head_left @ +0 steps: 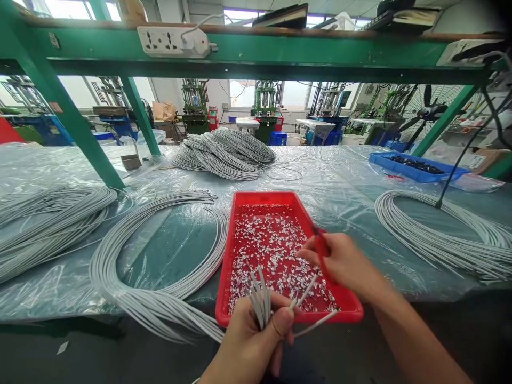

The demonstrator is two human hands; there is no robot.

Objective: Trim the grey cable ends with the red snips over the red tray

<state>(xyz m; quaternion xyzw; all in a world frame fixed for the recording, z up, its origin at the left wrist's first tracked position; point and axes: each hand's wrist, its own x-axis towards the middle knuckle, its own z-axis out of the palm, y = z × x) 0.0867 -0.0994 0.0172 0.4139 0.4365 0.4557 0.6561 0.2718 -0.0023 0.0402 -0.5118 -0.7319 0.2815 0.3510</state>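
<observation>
My left hand [260, 333] is closed around a bunch of thin grey-white cables [260, 298] at the near edge of a red tray [224, 277]. Several cable ends stand up from the fist, and two others point right, showing dark tips. In my right hand [340, 261] is a pair of red-handled cutters [321, 253], held over the tray's right side; its dark jaws point up and left and are blurred. The right hand's fingertips are just above the tray, apart from the cable ends. Many small white and silvery scraps [276, 256] lie scattered across the tray's bottom.
A cable coil [108, 256] lies left of the tray, another bundle [48, 224] farther left, a big heap [226, 152] behind, and a coil [440, 229] at right. A blue tray [452, 173] holds black parts. The green frame [72, 117] spans the plastic-covered table [328, 165].
</observation>
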